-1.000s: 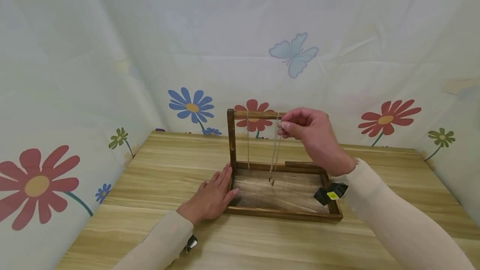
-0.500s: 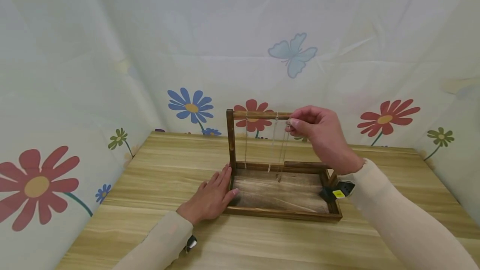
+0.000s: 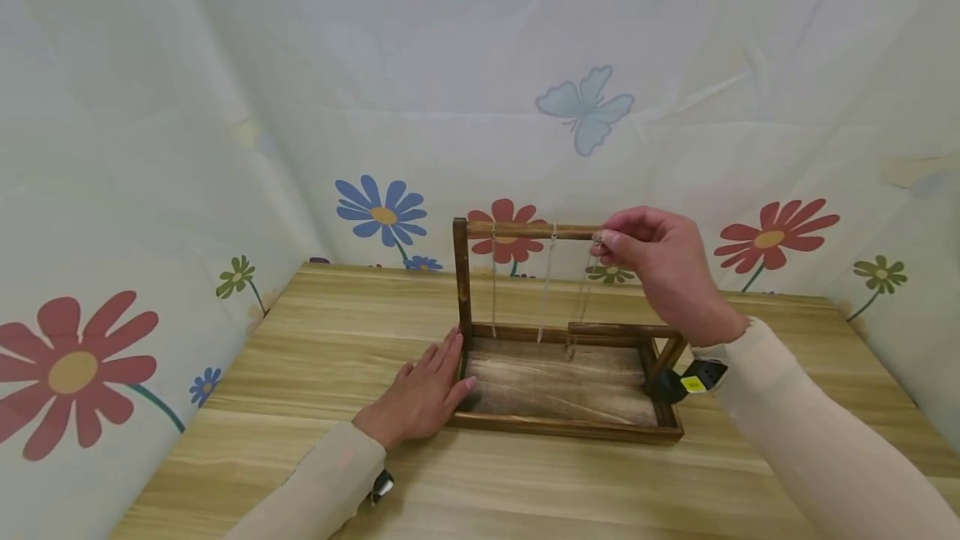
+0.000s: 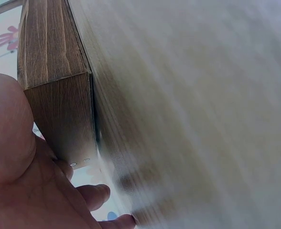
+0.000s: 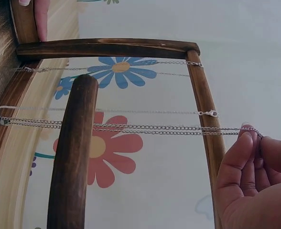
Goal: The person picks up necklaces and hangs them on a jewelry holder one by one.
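My right hand (image 3: 663, 269) pinches a thin silver chain necklace (image 5: 150, 128) between thumb and fingertips, close to the top bar (image 3: 532, 230) of a dark wooden jewelry stand. The doubled chain hangs down with a small dark pendant (image 5: 3, 120) at its lower end. Two other necklaces hang from the top bar: one chain (image 3: 493, 290) towards the left and another chain (image 3: 547, 290) near the middle. My left hand (image 3: 420, 397) rests with extended fingers against the left end of the stand's tray base (image 3: 570, 428), its thumb over the rim.
A shorter, lower wooden bar (image 3: 622, 329) stands at the right of the stand, in front of the top bar. The stand sits on a wood-grain table (image 3: 360, 307). Behind it hangs a white cloth (image 3: 450, 65) printed with flowers and a butterfly.
My right hand has moved to the right along the top bar, carrying the pinched necklace away from the middle one. The left hand has stayed in place.
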Motion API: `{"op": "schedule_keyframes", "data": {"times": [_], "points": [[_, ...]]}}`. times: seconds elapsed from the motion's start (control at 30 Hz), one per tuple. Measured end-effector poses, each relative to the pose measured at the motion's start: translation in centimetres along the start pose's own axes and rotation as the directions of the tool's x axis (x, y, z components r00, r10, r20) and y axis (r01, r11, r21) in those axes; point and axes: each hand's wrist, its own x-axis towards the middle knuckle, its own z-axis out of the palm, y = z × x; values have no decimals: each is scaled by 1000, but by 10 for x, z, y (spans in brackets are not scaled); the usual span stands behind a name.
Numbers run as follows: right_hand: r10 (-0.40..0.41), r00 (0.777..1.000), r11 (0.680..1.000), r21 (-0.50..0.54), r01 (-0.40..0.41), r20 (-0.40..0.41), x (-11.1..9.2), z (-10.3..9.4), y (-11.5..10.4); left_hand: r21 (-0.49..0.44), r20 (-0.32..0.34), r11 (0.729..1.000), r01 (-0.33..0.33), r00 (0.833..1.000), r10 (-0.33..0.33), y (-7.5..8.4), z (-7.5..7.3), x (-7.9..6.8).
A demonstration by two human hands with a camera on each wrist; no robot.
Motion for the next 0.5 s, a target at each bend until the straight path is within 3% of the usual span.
{"op": "schedule_keyframes", "data": {"times": [0.5], "points": [[-35,999,991,129,38,-22,-4,-15,-2,-5,-5,1000,-6,1000,6,-2,2,1]]}}
